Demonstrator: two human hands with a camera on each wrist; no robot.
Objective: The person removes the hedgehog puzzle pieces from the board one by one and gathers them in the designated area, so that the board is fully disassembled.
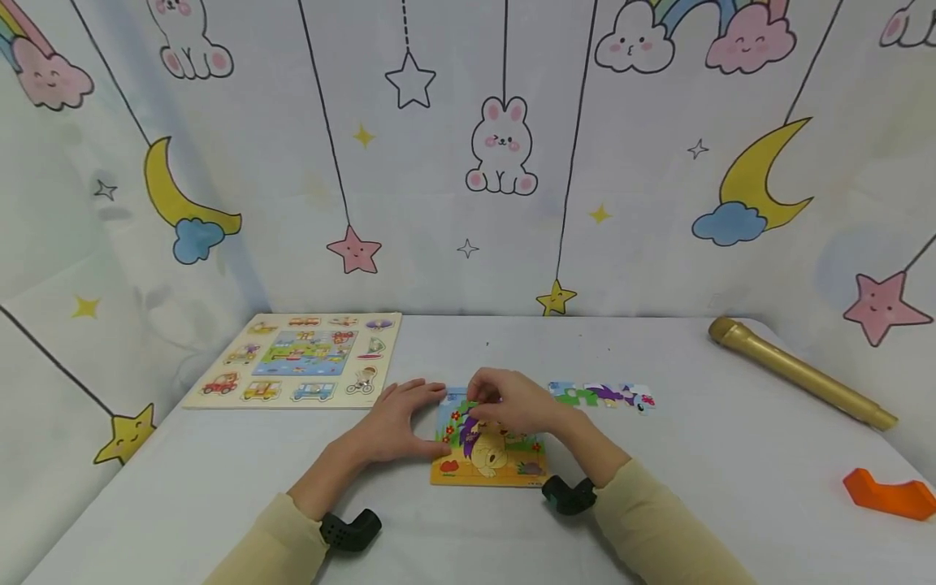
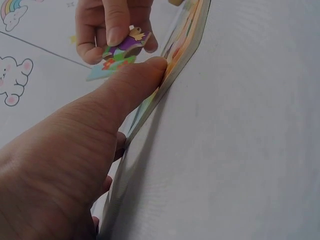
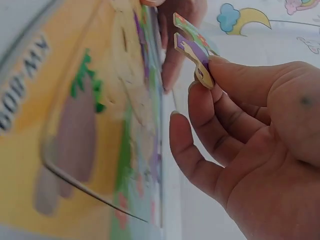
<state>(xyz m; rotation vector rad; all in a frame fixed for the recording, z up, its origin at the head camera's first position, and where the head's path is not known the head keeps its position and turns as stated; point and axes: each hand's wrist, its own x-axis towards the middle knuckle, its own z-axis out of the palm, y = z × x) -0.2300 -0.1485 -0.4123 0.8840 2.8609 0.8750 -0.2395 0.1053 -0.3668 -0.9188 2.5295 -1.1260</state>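
A small jigsaw puzzle board (image 1: 512, 478) with an orange lower border and a yellow animal picture lies in front of me. My left hand (image 1: 398, 422) rests at its left side, fingers spread, the thumb (image 2: 135, 80) laid on the board's edge. Above the board, my right hand (image 1: 515, 402) pinches a puzzle piece (image 3: 192, 50) between thumb and fingers. Purple, green and red flower patches show on that piece, which is tilted and raised off the board in the right wrist view. Part of the picture is hidden beneath the right hand in the head view.
Several loose puzzle pieces (image 1: 603, 396) lie in a row right of the board. A larger vehicle puzzle board (image 1: 292, 392) sits at the back left. On the right are a gold microphone-shaped stick (image 1: 804, 374) and an orange angled block (image 1: 888, 496). A patterned cloth (image 1: 453, 162) hangs behind the table.
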